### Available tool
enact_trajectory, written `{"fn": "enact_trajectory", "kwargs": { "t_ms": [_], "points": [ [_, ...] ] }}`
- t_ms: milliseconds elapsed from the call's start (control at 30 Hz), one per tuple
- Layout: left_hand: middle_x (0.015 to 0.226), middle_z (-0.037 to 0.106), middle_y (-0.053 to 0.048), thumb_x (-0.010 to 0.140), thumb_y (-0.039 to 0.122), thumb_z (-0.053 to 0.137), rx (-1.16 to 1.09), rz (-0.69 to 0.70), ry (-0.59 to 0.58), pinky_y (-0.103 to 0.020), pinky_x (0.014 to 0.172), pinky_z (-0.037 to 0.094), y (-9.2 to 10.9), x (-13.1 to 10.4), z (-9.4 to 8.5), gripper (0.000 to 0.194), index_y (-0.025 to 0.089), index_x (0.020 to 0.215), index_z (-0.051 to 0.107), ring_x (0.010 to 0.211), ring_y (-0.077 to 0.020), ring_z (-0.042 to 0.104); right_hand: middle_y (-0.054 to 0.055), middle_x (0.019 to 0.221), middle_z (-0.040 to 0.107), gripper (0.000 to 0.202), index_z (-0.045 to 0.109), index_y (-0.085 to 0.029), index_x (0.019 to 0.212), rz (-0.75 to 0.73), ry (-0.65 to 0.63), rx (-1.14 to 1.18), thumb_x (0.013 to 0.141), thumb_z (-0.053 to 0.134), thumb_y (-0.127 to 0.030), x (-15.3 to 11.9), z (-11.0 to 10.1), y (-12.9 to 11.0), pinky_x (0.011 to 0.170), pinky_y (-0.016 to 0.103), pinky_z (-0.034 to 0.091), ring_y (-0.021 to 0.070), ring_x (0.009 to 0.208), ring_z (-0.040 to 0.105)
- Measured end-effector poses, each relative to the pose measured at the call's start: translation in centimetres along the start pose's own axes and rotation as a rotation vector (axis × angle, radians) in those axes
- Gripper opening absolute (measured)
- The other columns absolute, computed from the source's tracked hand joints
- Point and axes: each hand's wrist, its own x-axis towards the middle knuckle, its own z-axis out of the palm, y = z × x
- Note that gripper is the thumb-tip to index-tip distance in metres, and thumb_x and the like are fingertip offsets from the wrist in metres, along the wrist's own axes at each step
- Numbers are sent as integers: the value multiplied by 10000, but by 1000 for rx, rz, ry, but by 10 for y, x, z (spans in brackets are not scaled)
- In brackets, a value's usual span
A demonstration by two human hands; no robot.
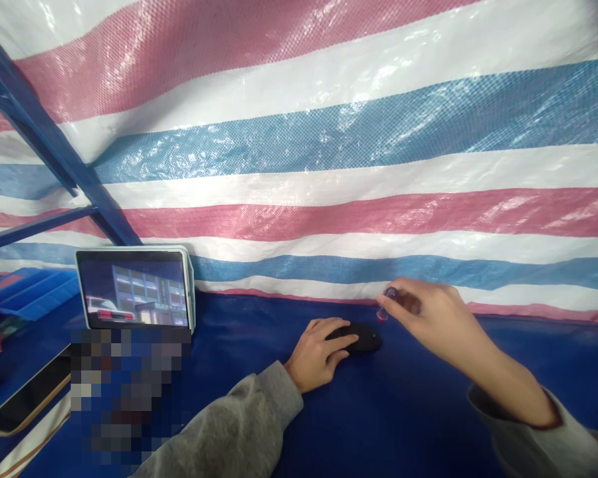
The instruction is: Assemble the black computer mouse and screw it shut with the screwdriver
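My left hand lies on the near left end of a dark oval object like a computer mouse, with its fingers over the top, steadying it on the blue surface. A small pale dot shows near the object's right end. Up and to the right, my right hand pinches a small see-through purplish piece with a red tip between thumb and fingers. The piece hangs above and just right of the dark object, apart from it. Its exact kind is unclear, and my fingers hide part of it.
A tablet in a light case stands at the left, playing a video. Near it lie a phone and a blue tray. A striped plastic sheet hangs behind the blue table; a blue metal frame rises at left.
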Motion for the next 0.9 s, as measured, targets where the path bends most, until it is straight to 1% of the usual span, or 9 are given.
{"fn": "enact_trajectory", "kwargs": {
  "t_ms": [100, 267, 400, 467, 533, 667, 800, 833, 900],
  "points": [
    [1312, 581, -75, 939, 216, 528, 8, -1, -1, -441, 1019, 430, -1, 0, 1, 304, 250, 1224, 626, 1218, -237, 533, -12, 622, 656, 255, 593, -246, 702, 11, -18, -22, 863, 511, -427, 0, 3, 0, 584, 287, 409, 181, 608, 615],
    [1323, 578, -72, 931, 201, 534, 18, 8, -6, -437, 1034, 424, 0, 0, 0, 303, 244, 1213, 634, 1235, -235, 527, -11, 617, 641, 268, 579, -239, 679, 15, -63, -96, 859, 513, -426, 1, 9, 3, 571, 280, 377, 176, 601, 603],
    [1346, 570, -58, 928, 169, 522, 33, 20, -29, -457, 1089, 382, 0, 0, 0, 327, 246, 1230, 619, 1299, -231, 484, -8, 598, 632, 219, 565, -235, 643, -12, -62, -133, 832, 508, -331, 0, 11, 3, 541, 272, 349, 168, 574, 592],
    [1360, 562, -48, 931, 154, 507, 28, 19, -37, -467, 1113, 359, -1, 0, 1, 347, 252, 1250, 604, 1322, -224, 465, -20, 597, 636, 174, 572, -238, 662, -43, -57, -120, 816, 498, -272, 0, 12, 3, 530, 264, 341, 155, 556, 588],
    [1374, 551, -44, 930, 143, 501, 18, 21, -41, -470, 1124, 350, -2, -1, 2, 360, 251, 1259, 597, 1335, -220, 453, -28, 593, 640, 153, 582, -242, 703, -64, -56, -118, 822, 485, -253, -1, 14, 4, 523, 258, 334, 148, 536, 587],
    [1373, 553, -48, 928, 139, 506, 14, 26, -35, -474, 1124, 356, -4, -1, 4, 368, 252, 1268, 592, 1340, -219, 448, -10, 581, 653, 197, 601, -241, 811, -64, -46, -213, 893, 432, -300, -1, 19, 9, 520, 265, 317, 169, 523, 603],
    [1373, 553, -46, 932, 145, 506, 21, 26, -34, -477, 1118, 365, -3, -1, 4, 369, 259, 1274, 588, 1333, -220, 457, 19, 592, 657, 317, 592, -233, 822, -57, -73, -321, 947, 360, -410, -1, 22, 10, 511, 275, 288, 201, 557, 619],
    [1375, 551, -45, 932, 147, 507, 22, 28, -35, -475, 1119, 365, -3, -1, 4, 371, 259, 1277, 585, 1333, -219, 457, 20, 606, 658, 329, 580, -230, 817, -56, -89, -327, 952, 342, -414, -2, 21, 9, 511, 276, 285, 200, 558, 615],
    [1375, 551, -42, 932, 150, 510, 24, 29, -38, -470, 1121, 363, -3, -1, 3, 371, 259, 1279, 584, 1332, -216, 457, 15, 670, 670, 267, 561, -227, 828, -66, -114, -306, 940, 347, -341, -3, 19, 8, 529, 278, 301, 191, 585, 615]
  ]
}}
